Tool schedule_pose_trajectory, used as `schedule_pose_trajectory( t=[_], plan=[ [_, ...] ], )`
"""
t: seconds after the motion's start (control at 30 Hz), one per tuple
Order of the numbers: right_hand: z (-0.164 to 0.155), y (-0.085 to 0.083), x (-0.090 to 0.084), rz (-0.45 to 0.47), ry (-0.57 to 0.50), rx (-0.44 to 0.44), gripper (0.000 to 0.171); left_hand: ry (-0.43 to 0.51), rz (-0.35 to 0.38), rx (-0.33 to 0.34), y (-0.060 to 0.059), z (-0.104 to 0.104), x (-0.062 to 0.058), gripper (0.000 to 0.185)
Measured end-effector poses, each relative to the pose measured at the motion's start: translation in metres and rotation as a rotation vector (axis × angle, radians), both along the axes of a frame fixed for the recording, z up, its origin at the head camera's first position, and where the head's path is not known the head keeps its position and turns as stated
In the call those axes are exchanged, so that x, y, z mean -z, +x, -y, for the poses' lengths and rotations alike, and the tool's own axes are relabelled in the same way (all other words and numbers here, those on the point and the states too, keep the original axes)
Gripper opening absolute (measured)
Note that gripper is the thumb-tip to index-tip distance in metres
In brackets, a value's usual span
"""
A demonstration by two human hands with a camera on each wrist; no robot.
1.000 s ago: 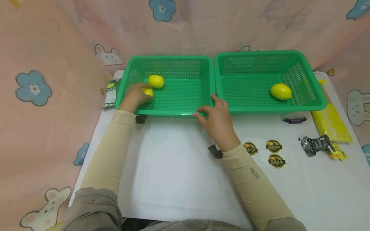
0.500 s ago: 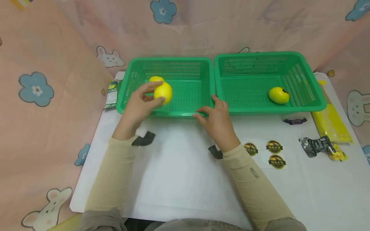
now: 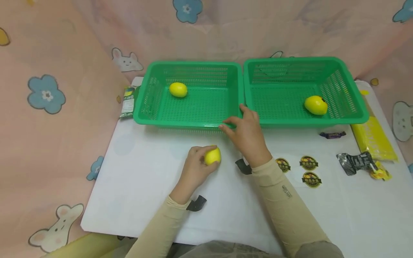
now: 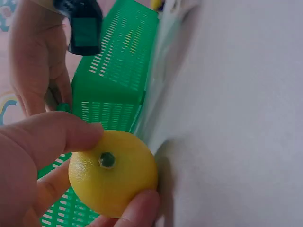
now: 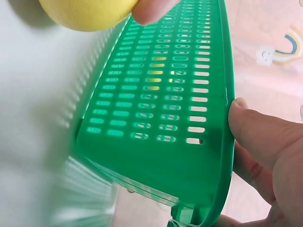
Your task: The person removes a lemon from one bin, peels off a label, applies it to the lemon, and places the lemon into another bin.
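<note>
L hand [image 3: 196,166] grips a lemon [image 3: 212,156] w/ thumb & fingers curled round it, low over the white counter [image 3: 145,179], just in front of the left basket [image 3: 193,123]. R hand [image 3: 246,130] rests on that basket's front right corner, thumb along the rim, fingers loosely bent, pinching the edge. 2nd lemon [image 3: 178,89] lies inside left basket, back left. 3rd lemon [image 3: 316,105] sits in right basket [image 3: 355,118].
</note>
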State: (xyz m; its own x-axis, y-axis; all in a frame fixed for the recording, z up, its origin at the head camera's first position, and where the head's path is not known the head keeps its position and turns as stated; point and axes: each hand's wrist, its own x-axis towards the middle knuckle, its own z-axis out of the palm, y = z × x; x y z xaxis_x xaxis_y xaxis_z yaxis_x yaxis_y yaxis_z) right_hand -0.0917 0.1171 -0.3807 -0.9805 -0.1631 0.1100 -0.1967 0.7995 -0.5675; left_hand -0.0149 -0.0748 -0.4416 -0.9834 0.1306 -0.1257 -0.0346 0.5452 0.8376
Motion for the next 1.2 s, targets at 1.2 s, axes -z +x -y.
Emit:
schedule_pose_trajectory(
  t=[1.2],
  plan=[
    [-0.130, 0.156, 0.057, 0.330, -0.142, 0.245, 0.049, 0.061, -0.136, 0.349, 0.017, -0.131, 0.017, 0.063]
  ],
)
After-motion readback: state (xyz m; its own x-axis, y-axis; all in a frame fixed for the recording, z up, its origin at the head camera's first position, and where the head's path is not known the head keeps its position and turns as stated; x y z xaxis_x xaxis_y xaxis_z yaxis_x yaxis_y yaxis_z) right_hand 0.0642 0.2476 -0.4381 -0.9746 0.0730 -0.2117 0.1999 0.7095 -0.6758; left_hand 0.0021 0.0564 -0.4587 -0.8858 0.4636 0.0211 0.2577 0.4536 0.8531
